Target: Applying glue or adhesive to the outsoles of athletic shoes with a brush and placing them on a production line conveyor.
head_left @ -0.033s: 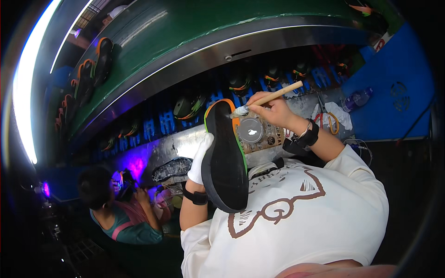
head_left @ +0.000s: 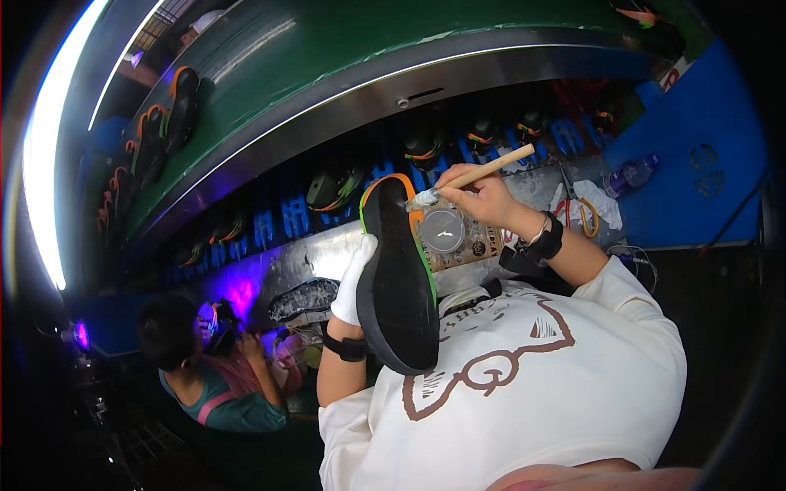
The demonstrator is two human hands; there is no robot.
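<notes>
My left hand [head_left: 354,280], in a white glove, grips the edge of a black shoe sole [head_left: 399,282] with an orange and green rim. The sole stands lengthwise in front of my chest, its inner face toward me. The glove's fingers are partly hidden behind it. My right hand [head_left: 489,199] is bare and closed round a brush [head_left: 490,166] with a pale wooden handle. Whitish bristles meet the sole's orange rim at its upper right. Just below that hand sits a round grey pot [head_left: 443,230] on a printed brown board.
Scissors with orange handles [head_left: 588,214] and a purple bottle [head_left: 634,174] lie to the right. Another sole [head_left: 304,300] rests on the bench at left. A green conveyor [head_left: 344,41] carries shoes above a rack of several more. A co-worker [head_left: 205,368] sits at lower left.
</notes>
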